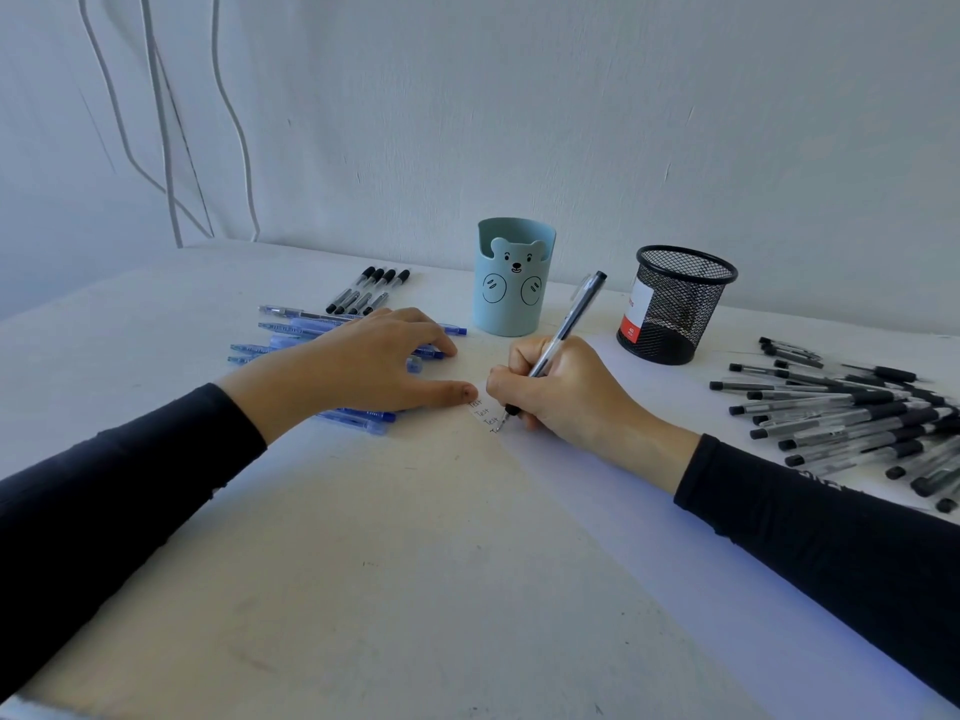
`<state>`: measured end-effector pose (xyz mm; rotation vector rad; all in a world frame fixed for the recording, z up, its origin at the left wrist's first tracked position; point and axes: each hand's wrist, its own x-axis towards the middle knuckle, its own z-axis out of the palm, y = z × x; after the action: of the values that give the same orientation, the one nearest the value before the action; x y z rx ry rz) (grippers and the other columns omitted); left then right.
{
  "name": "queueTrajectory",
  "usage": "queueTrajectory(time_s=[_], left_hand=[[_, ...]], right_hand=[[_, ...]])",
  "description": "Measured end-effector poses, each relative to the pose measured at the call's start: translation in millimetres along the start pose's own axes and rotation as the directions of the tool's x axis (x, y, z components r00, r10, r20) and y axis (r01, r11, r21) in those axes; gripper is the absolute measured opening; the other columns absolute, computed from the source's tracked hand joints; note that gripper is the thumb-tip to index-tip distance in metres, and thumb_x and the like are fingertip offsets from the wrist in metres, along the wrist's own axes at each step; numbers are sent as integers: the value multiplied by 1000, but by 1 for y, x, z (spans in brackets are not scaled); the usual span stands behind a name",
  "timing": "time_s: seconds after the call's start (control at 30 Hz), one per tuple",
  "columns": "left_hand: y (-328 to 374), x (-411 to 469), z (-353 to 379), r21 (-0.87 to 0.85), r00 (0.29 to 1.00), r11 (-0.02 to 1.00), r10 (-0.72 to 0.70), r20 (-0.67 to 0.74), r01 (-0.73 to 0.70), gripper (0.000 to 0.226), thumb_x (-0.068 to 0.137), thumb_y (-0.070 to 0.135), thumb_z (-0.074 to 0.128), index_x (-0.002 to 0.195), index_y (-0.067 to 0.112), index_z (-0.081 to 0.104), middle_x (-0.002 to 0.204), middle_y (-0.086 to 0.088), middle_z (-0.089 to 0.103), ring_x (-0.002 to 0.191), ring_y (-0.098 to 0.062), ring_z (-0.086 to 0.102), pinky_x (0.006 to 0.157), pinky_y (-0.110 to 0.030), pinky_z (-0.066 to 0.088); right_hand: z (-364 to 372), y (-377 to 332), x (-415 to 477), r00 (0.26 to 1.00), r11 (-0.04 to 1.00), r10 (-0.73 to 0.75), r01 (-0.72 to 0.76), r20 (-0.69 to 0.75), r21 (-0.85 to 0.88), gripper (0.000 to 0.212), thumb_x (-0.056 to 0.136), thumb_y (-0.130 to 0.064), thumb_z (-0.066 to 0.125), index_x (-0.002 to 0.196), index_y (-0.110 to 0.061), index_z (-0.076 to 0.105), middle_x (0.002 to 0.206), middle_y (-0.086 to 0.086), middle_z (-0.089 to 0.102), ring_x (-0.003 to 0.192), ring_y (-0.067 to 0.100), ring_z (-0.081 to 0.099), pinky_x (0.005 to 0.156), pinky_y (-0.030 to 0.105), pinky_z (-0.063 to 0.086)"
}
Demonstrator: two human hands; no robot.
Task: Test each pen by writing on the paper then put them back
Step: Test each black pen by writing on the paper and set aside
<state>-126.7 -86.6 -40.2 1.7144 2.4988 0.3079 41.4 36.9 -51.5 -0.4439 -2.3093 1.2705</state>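
**Pen test in progress: early stage, most stock untested**

Progress. The paper [649, 537] carries 3 legible lines of the word "Test" [483, 413], with a 4th line starting under the nib. On that count I judge only a few pens tested. 4 black pens [369, 291] lie in a neat row at the far left; whether these are the tested ones cannot be told. A large pile of black pens [841, 413] lies at the right and a heap of blue pens [291, 330] at the left. No pen shows above the rim of the bear holder [514, 278] or the mesh holder [675, 304], so the return step appears not yet done.

Hands. The right hand [566, 387] pinches the pen [569, 327] low on its barrel, tip on the paper just below the written lines. The left hand [363, 366] lies flat with fingers spread over the blue pens, thumb tip at the paper's far-left corner, just beside the right hand. Both holders stand beyond the hands on the table [363, 589].
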Motion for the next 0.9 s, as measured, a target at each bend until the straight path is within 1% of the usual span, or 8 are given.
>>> queueTrajectory(time_s=[0.17, 0.3, 0.47, 0.57, 0.63, 0.7, 0.9], left_hand=[[0, 0, 0, 2, 1000, 1000, 1, 4, -1, 86, 62, 86, 39, 130, 36, 53, 137, 14, 45, 125, -9, 41, 108, -36, 37], [-1, 1, 1, 9, 1000, 1000, 3, 3, -3, 86, 61, 87, 38, 130, 37, 53, 138, 14, 45, 125, -10, 42, 109, -37, 38], [-1, 1, 1, 8, 1000, 1000, 3, 6, -3, 85, 63, 86, 39, 130, 37, 53, 138, 15, 44, 125, -9, 42, 108, -36, 38], [-1, 1, 0, 8, 1000, 1000, 4, 6, -4, 86, 62, 87, 39, 131, 37, 53, 138, 14, 45, 125, -9, 42, 108, -36, 38], [0, 1, 1, 14, 1000, 1000, 4, 7, -5, 86, 63, 86, 39, 131, 36, 53, 139, 14, 44, 126, -10, 42, 108, -35, 37], [0, 1, 1, 16, 1000, 1000, 5, 7, -6, 85, 63, 86, 39, 131, 37, 53, 139, 14, 44, 126, -10, 42, 108, -35, 37], [-1, 1, 1, 13, 1000, 1000, 7, 7, -7, 85, 63, 87, 39, 131, 37, 52, 139, 14, 44, 126, -10, 42, 109, -37, 37]], right_hand=[[-1, 1, 1, 1000, 1000, 0, 1, -18, 10, 44, 83, -11, 67, 49, -17, 41, 46, -6, 47, 44, 11, 45, 43, 16, 35], [0, 3, 2, 1000, 1000, -6, 6, -21, 7, 46, 82, -11, 68, 46, -20, 40, 50, -1, 47, 49, 16, 47, 45, 19, 39], [-1, 2, 2, 999, 1000, -2, 3, -32, 19, 39, 82, -11, 68, 52, -12, 43, 55, 4, 51, 50, 14, 48, 45, 18, 38], [-1, 2, 2, 999, 1000, -7, 7, -33, 8, 42, 81, -10, 68, 50, -15, 40, 52, 1, 47, 48, 14, 45, 44, 18, 38], [0, 2, 2, 999, 1000, -11, 11, -32, -5, 43, 81, -9, 67, 50, -16, 38, 53, 4, 44, 49, 16, 43, 44, 19, 37], [-1, 3, 2, 999, 1000, -10, 9, -34, -2, 41, 81, -10, 67, 51, -15, 39, 55, 6, 46, 50, 16, 44, 45, 20, 38], [-1, 4, 2, 999, 1000, -19, 18, -28, -11, 40, 81, -10, 67, 52, -15, 40, 53, 3, 48, 49, 15, 46, 46, 21, 40]])
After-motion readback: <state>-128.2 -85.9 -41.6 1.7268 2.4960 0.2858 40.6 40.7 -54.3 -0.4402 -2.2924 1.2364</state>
